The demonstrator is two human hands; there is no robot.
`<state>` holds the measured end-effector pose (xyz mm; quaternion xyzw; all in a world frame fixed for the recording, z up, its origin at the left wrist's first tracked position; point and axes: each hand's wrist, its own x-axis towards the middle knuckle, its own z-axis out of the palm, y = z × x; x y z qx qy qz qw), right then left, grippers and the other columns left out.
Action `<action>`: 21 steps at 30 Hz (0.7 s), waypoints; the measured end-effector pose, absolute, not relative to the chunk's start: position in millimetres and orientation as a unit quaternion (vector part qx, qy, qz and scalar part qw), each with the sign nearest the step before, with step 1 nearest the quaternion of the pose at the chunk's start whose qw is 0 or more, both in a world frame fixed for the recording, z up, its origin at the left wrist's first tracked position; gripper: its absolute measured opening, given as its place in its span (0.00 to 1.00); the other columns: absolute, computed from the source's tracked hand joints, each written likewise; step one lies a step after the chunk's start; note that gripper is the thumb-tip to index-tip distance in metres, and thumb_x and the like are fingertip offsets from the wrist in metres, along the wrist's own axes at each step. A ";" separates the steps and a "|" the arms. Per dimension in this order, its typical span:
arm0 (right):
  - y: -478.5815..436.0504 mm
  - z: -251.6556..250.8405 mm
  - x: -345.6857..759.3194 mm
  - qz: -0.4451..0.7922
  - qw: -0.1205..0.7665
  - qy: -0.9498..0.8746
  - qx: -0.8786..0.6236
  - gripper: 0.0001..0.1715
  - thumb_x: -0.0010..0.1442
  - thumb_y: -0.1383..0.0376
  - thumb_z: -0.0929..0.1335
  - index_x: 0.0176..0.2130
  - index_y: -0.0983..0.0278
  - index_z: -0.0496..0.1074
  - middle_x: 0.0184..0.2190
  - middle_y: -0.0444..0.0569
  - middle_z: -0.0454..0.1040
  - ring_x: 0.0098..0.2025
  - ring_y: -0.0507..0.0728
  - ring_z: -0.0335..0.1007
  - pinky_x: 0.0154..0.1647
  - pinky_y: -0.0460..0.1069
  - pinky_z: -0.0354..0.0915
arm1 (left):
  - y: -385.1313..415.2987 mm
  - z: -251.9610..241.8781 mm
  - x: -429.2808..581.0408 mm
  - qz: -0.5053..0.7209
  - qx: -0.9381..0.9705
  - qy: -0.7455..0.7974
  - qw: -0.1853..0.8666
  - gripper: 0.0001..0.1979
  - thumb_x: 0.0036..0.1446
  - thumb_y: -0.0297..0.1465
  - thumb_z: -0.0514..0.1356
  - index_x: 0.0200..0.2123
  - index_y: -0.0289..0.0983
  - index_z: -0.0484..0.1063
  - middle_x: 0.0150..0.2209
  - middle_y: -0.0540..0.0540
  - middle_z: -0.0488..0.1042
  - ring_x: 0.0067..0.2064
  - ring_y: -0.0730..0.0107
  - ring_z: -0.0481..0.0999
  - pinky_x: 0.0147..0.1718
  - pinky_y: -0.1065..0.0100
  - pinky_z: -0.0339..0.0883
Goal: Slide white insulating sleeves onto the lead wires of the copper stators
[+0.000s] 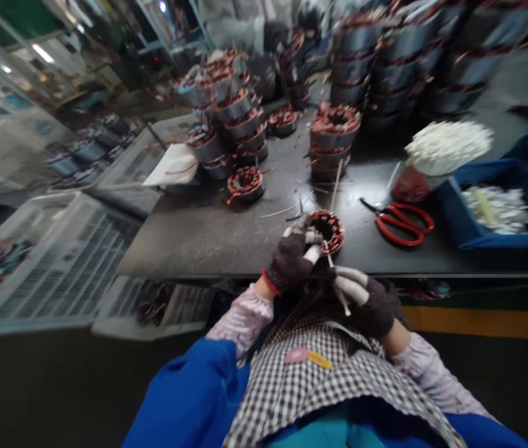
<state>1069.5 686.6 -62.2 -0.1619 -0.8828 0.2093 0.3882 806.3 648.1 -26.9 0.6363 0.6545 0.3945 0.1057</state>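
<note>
Copper-wound ring (337, 233) gripped left of the red-handled scissors (399, 219)

Two gloved hands are at work. The left hand (292, 255) is curled around the side of the ring, its fingers closed on the rim. The right hand (371, 298), nearer the body than the scissors, has its fingers drawn together on a thin white strip (330, 260) that runs to the ring.

One pair of scissors lies on the worktop. Two single rings sit beyond it to the left: a nearer ring (245, 193) and a farther ring (283, 127). Between that pair and the scissors stands one short stack (332, 149), seemingly three rings high. Taller stacks (355, 59) rise farther back, too blurred to count. Right of the scissors are one blue tray (516, 241) of small white pieces and, just behind them, one bundle of white strips (448, 146) in a reddish container (411, 185).

The worktop (189, 242) is dark, smooth and faintly shiny. Pale plastic crates (58, 274) stand far left of the scissors, below its level; the dim room beyond is smeared by blur.

On the worktop's near edge, the ring shows reddish copper windings around a dark, open centre, with a second pale strip (337, 186) slanting up from its far side.
</note>
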 end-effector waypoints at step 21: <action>709.6 4.8 1045.3 0.548 0.323 -0.648 -0.418 0.25 0.68 0.40 0.83 0.45 0.58 0.86 0.42 0.50 0.92 0.44 0.64 0.91 0.49 0.59 0.89 | 648.3 -19.9 816.4 0.405 0.630 0.639 0.176 0.09 0.71 0.29 0.78 0.51 0.47 0.95 0.52 0.46 0.95 0.63 0.51 0.92 0.78 0.38 0.78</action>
